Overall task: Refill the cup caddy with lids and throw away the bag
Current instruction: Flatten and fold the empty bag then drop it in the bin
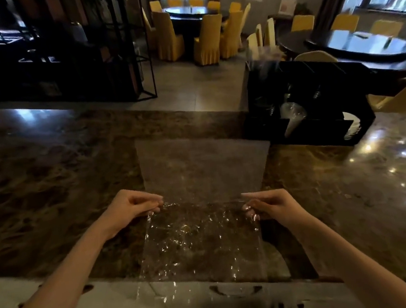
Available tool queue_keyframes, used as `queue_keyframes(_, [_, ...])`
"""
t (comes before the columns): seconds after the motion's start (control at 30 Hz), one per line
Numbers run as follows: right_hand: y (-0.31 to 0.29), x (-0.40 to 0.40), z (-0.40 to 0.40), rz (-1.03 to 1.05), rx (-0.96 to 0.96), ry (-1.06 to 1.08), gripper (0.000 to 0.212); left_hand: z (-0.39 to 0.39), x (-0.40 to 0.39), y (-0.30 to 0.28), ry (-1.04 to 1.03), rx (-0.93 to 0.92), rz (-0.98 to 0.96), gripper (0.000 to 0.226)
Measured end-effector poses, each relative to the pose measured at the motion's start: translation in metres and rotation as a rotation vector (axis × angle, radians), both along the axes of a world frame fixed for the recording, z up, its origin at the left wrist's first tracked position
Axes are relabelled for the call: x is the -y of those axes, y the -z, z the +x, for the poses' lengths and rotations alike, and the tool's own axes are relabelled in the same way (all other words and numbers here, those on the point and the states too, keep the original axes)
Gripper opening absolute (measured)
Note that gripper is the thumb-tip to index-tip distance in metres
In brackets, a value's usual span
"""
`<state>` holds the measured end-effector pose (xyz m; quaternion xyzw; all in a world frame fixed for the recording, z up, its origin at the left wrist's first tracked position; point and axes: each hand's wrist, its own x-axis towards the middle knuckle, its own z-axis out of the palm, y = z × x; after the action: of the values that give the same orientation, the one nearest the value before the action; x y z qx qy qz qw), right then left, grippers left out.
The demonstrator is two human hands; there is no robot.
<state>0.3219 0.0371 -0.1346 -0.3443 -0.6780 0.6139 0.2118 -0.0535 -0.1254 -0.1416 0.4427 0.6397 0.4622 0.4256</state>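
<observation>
A clear, empty plastic bag (199, 175) lies stretched over the brown marble counter (44, 174) in front of me. My left hand (134, 205) pinches its left edge and my right hand (268, 206) pinches its right edge, about midway along the bag. The near half of the bag is crinkled and hangs over the counter's front edge. The black cup caddy (319, 102) stands on the counter to the right and farther back, holding clear cups and a row of white lids (352, 126) in its right compartment.
Behind the counter is a dining room with dark round tables (363, 44) and yellow-covered chairs (205, 39). A dark metal shelf unit (95, 46) stands at the left. Ceiling lights reflect on the counter at the right.
</observation>
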Motion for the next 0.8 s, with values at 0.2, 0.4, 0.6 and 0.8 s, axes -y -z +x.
queue_keyframes(0.2, [0.003,-0.013,-0.009,0.183,0.047,0.067,0.042,-0.005,-0.013,0.003,-0.072,-0.112,0.054,0.017])
queue_keyframes(0.4, [0.008,-0.041,-0.021,0.335,0.087,0.062,0.048,-0.006,-0.031,-0.003,-0.065,-0.246,0.067,0.028])
queue_keyframes(0.6, [0.002,-0.042,-0.024,0.594,0.444,-0.065,0.056,-0.003,-0.031,-0.007,-0.033,-0.619,-0.032,0.037])
queue_keyframes(0.8, [0.009,0.016,-0.063,0.834,0.522,-0.082,0.045,0.074,-0.034,0.005,0.105,-0.922,0.112,0.041])
